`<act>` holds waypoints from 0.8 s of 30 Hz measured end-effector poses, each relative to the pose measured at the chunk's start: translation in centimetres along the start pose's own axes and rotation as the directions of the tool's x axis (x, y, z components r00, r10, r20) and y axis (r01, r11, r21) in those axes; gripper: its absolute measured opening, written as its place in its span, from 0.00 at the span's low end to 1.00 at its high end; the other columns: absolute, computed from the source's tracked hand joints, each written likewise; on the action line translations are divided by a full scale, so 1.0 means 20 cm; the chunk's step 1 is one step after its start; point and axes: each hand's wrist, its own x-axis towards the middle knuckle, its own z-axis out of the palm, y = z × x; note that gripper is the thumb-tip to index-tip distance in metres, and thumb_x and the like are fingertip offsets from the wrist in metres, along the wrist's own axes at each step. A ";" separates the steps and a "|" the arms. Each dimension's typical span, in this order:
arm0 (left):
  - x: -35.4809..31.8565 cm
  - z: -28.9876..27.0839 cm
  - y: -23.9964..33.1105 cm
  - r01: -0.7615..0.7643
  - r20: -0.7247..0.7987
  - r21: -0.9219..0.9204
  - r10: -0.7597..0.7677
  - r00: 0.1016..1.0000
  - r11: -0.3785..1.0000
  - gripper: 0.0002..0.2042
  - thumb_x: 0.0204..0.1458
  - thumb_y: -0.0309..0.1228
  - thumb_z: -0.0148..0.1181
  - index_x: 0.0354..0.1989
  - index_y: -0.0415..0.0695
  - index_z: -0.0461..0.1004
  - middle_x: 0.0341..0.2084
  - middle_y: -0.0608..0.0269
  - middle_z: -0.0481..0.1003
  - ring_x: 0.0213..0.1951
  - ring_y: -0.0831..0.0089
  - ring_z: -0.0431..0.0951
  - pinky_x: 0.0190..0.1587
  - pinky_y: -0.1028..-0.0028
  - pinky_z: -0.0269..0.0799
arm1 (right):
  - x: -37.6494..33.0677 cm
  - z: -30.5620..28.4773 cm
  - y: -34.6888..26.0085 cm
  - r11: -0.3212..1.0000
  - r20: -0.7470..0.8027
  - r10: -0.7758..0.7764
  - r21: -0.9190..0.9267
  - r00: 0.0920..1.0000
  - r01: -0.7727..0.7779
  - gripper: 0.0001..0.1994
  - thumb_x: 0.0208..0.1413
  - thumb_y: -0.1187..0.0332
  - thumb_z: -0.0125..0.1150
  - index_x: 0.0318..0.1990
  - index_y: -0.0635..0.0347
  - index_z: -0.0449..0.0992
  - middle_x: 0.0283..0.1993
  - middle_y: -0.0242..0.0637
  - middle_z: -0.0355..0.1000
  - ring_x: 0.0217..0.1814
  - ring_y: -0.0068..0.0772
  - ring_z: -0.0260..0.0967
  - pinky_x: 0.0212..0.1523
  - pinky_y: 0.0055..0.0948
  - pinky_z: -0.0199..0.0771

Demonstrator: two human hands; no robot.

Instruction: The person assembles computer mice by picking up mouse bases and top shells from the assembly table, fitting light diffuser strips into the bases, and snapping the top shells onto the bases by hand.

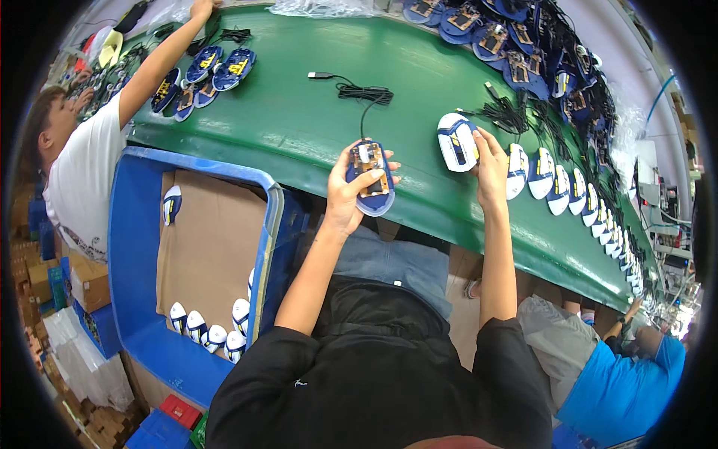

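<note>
My left hand (342, 198) is closed around an uncovered computer mouse base (380, 203), its thumb lying across the brown circuit board. From the base's far end a black USB cable (366, 93) runs in a tied bundle onto the green bench. In my right hand (490, 168) is a white and blue mouse top cover (451, 141), gripped at its right edge and held above the bench. The two parts are apart. A row of covered white and blue mice (540, 176) lies just right of this hand.
A pile of open mouse bases (490, 41) covers the bench's far right. Blue shells (233, 69) lie far left, near a co-worker's arm (161, 63). Beside my left arm stands a blue bin (271, 194) holding several mouse covers on cardboard. Another person in blue (621, 385) is at right.
</note>
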 end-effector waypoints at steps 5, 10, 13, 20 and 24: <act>0.02 0.01 -0.01 0.005 0.000 0.015 -0.005 1.000 1.000 0.26 0.48 0.19 0.59 0.58 0.37 0.61 0.47 0.43 0.71 0.47 0.54 0.77 0.48 0.57 0.79 | -0.08 -0.02 0.09 0.989 -0.008 -0.038 -0.142 0.999 0.036 0.21 0.66 0.64 0.48 0.64 0.59 0.62 0.33 0.35 0.72 0.32 0.19 0.70 0.28 0.22 0.74; 0.02 -0.01 0.00 0.005 -0.002 -0.003 -0.005 1.000 1.000 0.25 0.49 0.18 0.57 0.58 0.37 0.61 0.47 0.42 0.71 0.48 0.53 0.77 0.49 0.56 0.78 | -0.24 0.05 0.06 0.817 0.073 -0.061 -0.570 0.996 0.091 0.19 0.60 0.71 0.54 0.58 0.61 0.65 0.34 0.40 0.73 0.36 0.31 0.75 0.32 0.30 0.81; 0.03 0.00 0.01 0.001 -0.004 -0.005 -0.001 1.000 1.000 0.25 0.49 0.17 0.57 0.57 0.37 0.61 0.47 0.42 0.71 0.49 0.52 0.76 0.50 0.55 0.77 | -0.22 0.00 -0.01 0.522 0.237 -0.135 -0.808 0.962 0.272 0.26 0.50 0.75 0.61 0.59 0.57 0.66 0.42 0.43 0.73 0.43 0.42 0.74 0.42 0.36 0.77; 0.04 0.00 0.00 -0.004 -0.008 -0.039 0.004 1.000 0.999 0.25 0.48 0.15 0.56 0.57 0.36 0.59 0.47 0.40 0.71 0.51 0.49 0.75 0.52 0.53 0.76 | -0.04 0.10 -0.14 0.297 0.888 -0.171 -0.368 0.428 0.881 0.41 0.30 0.76 0.73 0.60 0.47 0.68 0.64 0.43 0.62 0.67 0.50 0.56 0.63 0.44 0.61; 0.03 -0.04 -0.01 -0.035 0.003 -0.077 0.035 0.999 0.996 0.25 0.47 0.15 0.57 0.56 0.36 0.59 0.47 0.41 0.71 0.49 0.50 0.76 0.47 0.56 0.79 | -0.04 0.12 -0.21 0.265 0.805 -0.233 -0.487 0.546 0.832 0.28 0.39 0.61 0.73 0.51 0.58 0.73 0.49 0.42 0.73 0.53 0.45 0.69 0.54 0.39 0.68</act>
